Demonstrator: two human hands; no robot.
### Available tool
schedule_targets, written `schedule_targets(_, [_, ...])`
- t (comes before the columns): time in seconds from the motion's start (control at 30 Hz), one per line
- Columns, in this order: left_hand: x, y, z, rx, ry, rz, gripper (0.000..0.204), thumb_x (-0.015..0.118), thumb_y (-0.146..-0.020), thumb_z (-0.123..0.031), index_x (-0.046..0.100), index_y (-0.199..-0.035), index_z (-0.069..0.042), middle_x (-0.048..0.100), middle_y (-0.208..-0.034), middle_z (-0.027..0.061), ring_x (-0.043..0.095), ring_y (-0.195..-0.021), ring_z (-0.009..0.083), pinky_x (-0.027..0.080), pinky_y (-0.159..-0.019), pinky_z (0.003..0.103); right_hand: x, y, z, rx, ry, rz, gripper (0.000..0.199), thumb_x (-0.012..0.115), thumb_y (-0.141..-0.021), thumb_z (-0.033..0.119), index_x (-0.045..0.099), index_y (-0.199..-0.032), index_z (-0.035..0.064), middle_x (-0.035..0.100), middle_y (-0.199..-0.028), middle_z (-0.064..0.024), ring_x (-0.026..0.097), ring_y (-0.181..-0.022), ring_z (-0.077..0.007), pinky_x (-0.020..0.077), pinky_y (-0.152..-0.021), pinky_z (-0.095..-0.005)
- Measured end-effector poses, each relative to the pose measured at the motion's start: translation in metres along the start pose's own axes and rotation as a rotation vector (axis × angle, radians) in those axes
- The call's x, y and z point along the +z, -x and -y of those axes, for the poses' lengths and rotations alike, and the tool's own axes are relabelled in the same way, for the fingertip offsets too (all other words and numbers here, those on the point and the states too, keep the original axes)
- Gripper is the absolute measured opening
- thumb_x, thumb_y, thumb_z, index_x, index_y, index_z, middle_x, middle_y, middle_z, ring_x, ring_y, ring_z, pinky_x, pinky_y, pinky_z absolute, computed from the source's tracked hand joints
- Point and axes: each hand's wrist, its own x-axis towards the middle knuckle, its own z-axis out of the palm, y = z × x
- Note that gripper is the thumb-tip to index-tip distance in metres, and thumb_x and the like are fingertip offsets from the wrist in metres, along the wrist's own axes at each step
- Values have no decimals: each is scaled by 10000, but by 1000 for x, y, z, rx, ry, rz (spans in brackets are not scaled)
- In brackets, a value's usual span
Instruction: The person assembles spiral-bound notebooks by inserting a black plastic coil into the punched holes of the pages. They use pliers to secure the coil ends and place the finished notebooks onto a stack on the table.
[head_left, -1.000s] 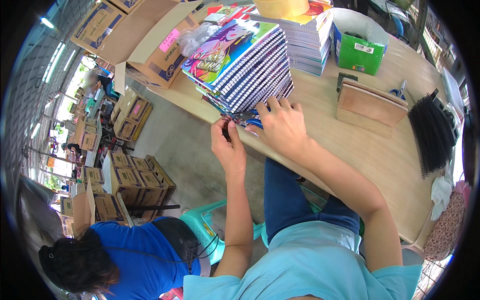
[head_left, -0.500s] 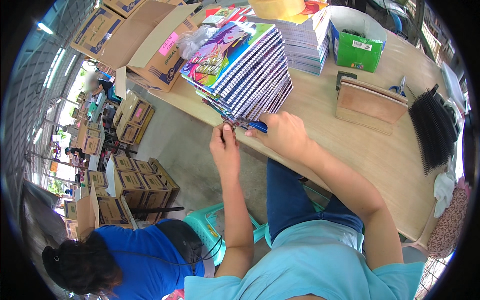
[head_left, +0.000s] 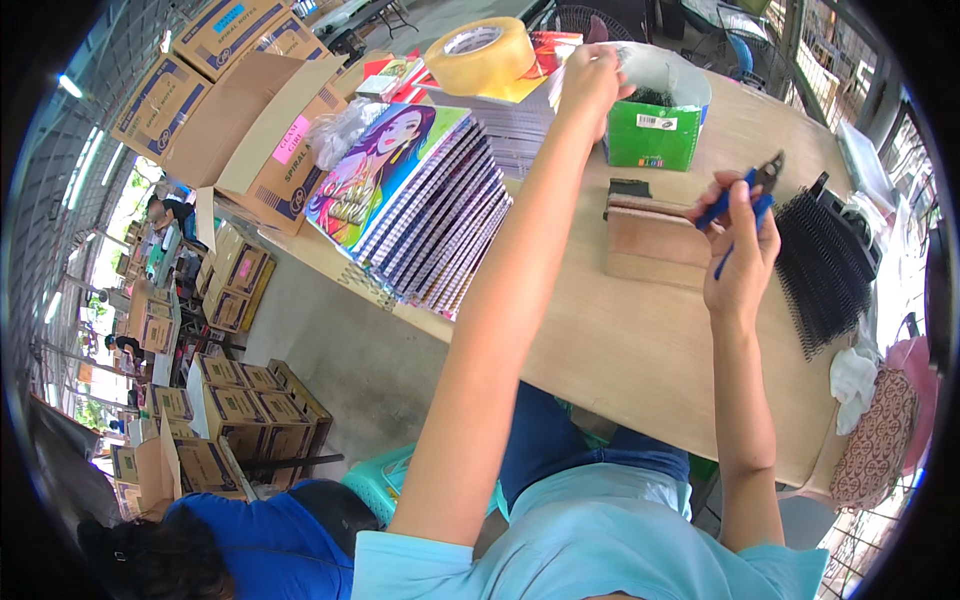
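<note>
My right hand (head_left: 742, 235), raised above the table's right part, is closed around blue-handled pliers (head_left: 768, 178) with their dark jaws pointing up and away. My left arm stretches far forward. At its end my left hand (head_left: 592, 85) is over the left rim of a green-and-white box (head_left: 655, 135), fingers curled together; what they hold, if anything, is too small to make out. Black pieces lie inside the box. Nearer me on the left stands a stack of spiral notebooks (head_left: 420, 200) with a colourful drawn cover on top.
Behind my left forearm is another stack of notebooks (head_left: 510, 135), topped by a wide tape roll (head_left: 480, 60). A wooden holder (head_left: 655, 245) and black spiral coils (head_left: 825, 270) occupy the right side. An open carton (head_left: 270, 160) adjoins the table. A person in blue (head_left: 260, 545) sits at left.
My left hand has left the notebook stack's near corner and reached forward to the green box. The right hand has carried the pliers away from the notebooks to the right. My view has shifted.
</note>
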Motion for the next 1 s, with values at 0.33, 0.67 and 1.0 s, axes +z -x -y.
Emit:
schedule_targets(0.33, [-50,229,43,397,-210,-208,244,659,-917,-112,608,-1115,23,645,-1099,110,610,-1060,204,456,-952,327,36,29,-10,-102,693,400,296,723,-854,261,632,-1028,40,629,-807,-89,603,-714,-186,463,-672,-278])
schedule_targets(0.67, [-176,274,38,556,-894,-882,452,832,-755,-122,552,-1087,4,585,-1060,93,592,-891,170,515,-717,293,113,92,-77,-419,1091,738,375,768,-750,365,627,-952,82,643,-872,-113,643,-858,-313,477,-719,-475])
schedule_targets(1.0, [-186,279,27,390,-443,-766,311,741,-847,-58,593,-1098,49,669,-1024,137,650,-857,137,535,-729,257,126,104,-80,-442,1172,760,423,756,-754,400,626,-981,68,635,-944,-127,620,-920,-311,468,-735,-492])
